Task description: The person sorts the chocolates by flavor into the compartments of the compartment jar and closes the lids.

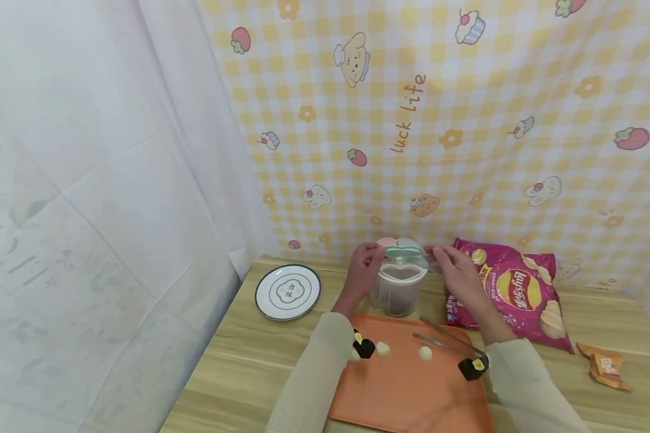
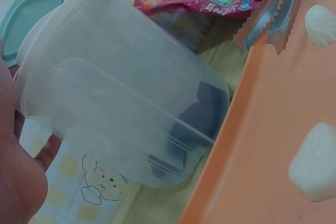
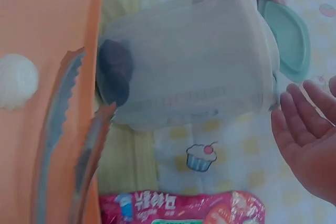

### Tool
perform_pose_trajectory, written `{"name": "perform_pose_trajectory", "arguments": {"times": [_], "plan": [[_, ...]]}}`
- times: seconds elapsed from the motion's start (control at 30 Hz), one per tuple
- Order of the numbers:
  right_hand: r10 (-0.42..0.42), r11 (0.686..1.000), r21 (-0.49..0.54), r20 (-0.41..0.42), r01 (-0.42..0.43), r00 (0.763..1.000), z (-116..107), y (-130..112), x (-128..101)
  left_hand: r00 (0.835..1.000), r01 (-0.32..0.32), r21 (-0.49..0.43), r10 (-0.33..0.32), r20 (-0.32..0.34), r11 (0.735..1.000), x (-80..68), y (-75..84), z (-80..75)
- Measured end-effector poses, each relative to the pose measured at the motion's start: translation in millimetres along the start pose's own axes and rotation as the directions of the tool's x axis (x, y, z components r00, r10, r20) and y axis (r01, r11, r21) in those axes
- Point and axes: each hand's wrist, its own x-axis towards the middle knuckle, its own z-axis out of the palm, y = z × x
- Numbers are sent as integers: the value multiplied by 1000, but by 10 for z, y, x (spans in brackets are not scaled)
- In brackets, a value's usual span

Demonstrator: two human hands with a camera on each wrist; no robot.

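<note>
Jar [image 1: 398,293] of clear plastic stands on the table [image 1: 238,367] just behind the orange tray [image 1: 406,391], dark pieces at its bottom, green lid [image 1: 406,249] flipped up. The left hand [image 1: 364,270] holds its rim; the right hand [image 1: 457,273] is near the other side. On the tray lie tongs [image 1: 446,341] and white candies [image 1: 425,353]. A plate [image 1: 287,291] and chip bag [image 1: 514,291] flank the jar.

Left wrist: left fingers [image 2: 21,182] curl round the jar [image 2: 121,103].

Right wrist: right fingers [image 3: 304,129] are straight, apart from the jar [image 3: 194,56].
</note>
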Motion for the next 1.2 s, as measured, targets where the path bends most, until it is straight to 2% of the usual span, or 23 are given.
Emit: {"name": "perform_pose_trajectory", "arguments": {"times": [0.27,0.6,0.8,0.97,1.07,1.2], "plan": [[31,997,-68,30,-29,999,116,-52,149,1000,-1,-16,2,13,1000,7,-24,-7],[85,995,-49,24,-84,996,141,-48,171,1000,5,6,-5,12,1000,9,-31,-11],[119,992,-53,15,-118,993,113,-54,157,1000,-12,-30,12,22,999,3,-14,-20],[138,990,-38,36,-137,990,82,-47,156,999,15,-68,-12,45,998,-4,-10,-31],[142,989,-38,63,-140,988,70,-37,160,998,-2,-96,8,58,995,0,-33,-40],[137,990,-51,80,-133,987,73,-14,165,995,-58,-117,67,78,991,10,-64,-49]]}}
